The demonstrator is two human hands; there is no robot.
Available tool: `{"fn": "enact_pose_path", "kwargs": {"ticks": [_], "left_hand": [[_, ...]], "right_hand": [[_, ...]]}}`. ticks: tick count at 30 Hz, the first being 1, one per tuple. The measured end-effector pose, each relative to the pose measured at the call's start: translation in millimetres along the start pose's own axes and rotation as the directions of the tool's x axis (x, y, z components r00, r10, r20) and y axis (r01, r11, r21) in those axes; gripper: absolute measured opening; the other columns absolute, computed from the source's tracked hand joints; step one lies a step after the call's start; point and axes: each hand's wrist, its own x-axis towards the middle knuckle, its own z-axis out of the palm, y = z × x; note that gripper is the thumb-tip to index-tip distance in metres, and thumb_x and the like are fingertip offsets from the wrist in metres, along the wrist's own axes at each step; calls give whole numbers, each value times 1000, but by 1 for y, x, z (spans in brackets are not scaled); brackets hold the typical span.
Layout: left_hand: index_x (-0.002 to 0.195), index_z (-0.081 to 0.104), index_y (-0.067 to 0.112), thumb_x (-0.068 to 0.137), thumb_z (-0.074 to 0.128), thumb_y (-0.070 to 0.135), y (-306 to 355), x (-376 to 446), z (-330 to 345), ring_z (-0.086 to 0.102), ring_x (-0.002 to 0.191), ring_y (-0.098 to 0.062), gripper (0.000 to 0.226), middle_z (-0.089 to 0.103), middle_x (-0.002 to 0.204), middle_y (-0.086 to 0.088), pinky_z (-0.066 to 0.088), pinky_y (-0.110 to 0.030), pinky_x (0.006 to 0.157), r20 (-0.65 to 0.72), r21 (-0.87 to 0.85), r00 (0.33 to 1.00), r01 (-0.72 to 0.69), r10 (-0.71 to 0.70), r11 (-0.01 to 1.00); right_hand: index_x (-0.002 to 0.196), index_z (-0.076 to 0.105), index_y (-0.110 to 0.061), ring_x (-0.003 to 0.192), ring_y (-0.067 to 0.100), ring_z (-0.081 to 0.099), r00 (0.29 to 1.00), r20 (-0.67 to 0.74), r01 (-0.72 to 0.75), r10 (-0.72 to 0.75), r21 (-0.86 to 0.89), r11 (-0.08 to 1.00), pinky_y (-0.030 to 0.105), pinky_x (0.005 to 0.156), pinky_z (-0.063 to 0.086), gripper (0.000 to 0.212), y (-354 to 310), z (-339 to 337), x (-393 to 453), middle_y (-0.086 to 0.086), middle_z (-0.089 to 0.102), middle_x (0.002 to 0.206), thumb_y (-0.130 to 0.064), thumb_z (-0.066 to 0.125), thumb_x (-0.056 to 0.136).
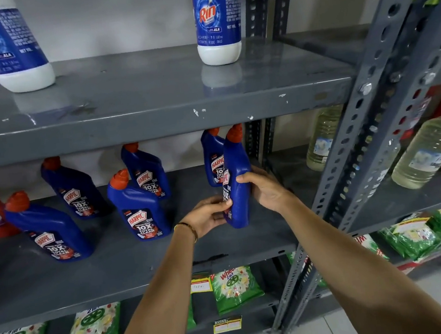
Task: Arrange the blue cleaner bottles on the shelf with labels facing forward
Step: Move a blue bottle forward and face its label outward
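Both my hands grip the upright blue bottle (235, 181) at the middle shelf (142, 266), right end: left hand (208, 216) low, right hand (261, 187) behind. Label faces left; needs turning towards me.

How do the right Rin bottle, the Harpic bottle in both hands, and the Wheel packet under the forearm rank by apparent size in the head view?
1. Harpic bottle
2. Rin bottle, top cropped, so unsure
3. Wheel packet
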Motion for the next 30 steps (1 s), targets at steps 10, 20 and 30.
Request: {"fn": "enact_pose_path", "kwargs": {"ticks": [10, 20, 30], "left_hand": [[107, 51, 7, 49, 89, 24, -16, 20, 20, 61, 97, -25, 71, 63, 106, -7, 54, -40, 85, -630, 419, 731, 38, 260, 907], [110, 55, 0, 65, 81, 12, -18, 29, 13, 61, 104, -30, 53, 65, 115, -18, 51, -37, 89, -589, 501, 757, 66, 284, 863], [107, 61, -2, 72, 76, 17, -35, 27, 14, 64, 101, -33, 42, 69, 108, -20, 52, -39, 87, -596, 511, 735, 37, 323, 859]], "right_hand": [[129, 52, -17, 107, 18, 62, 992, -94, 52, -82, -280, 959, 28, 86, 54, 51, 6, -10, 6, 7, 64, 119, -7, 65, 81], [135, 43, -13, 111, 16, 57, 992, -123, -2, -29, -244, 970, 22, 81, 54, 53, 13, -21, 12, 5, 58, 122, -1, 57, 85], [118, 57, -2, 108, 27, 59, 949, -285, -197, 135, -202, 959, 30, 88, 49, 42, 53, -30, 6, 19, 64, 119, 9, 62, 77]]}}
